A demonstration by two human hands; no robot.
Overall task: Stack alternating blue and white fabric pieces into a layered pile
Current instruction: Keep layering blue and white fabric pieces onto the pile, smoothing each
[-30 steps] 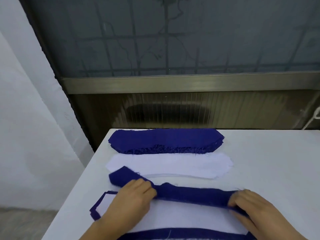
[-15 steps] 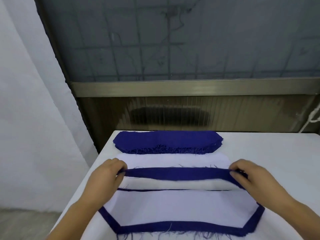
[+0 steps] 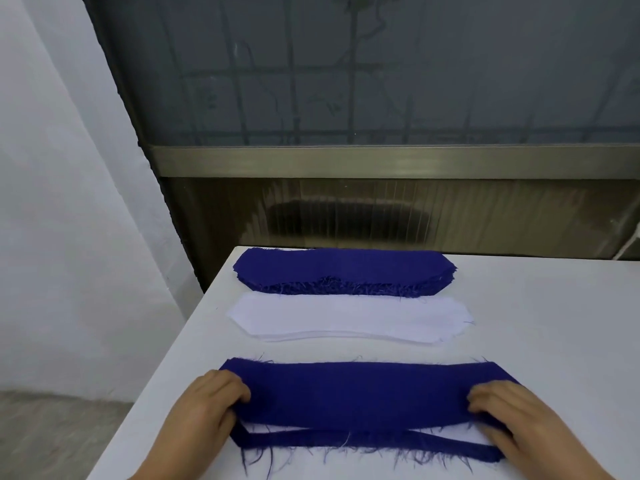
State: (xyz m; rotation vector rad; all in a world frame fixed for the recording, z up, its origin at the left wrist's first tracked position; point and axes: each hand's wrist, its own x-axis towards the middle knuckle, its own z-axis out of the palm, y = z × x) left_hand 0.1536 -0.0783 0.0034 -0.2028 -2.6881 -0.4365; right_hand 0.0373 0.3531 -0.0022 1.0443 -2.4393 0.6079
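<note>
– What's the biggest thing there?
– A white flat table [image 3: 540, 341]. At its far edge lies a pile of dark blue frayed fabric pieces [image 3: 343, 271], and just in front of that a pile of white fabric pieces [image 3: 349, 317].
– And nearest the person?
– A layered pile [image 3: 363, 441], with a blue fabric strip [image 3: 360, 393] lying across its top.
– The hands?
– The left hand [image 3: 207, 407] grips the strip's left end with curled fingers; the right hand [image 3: 509, 414] grips its right end.
</note>
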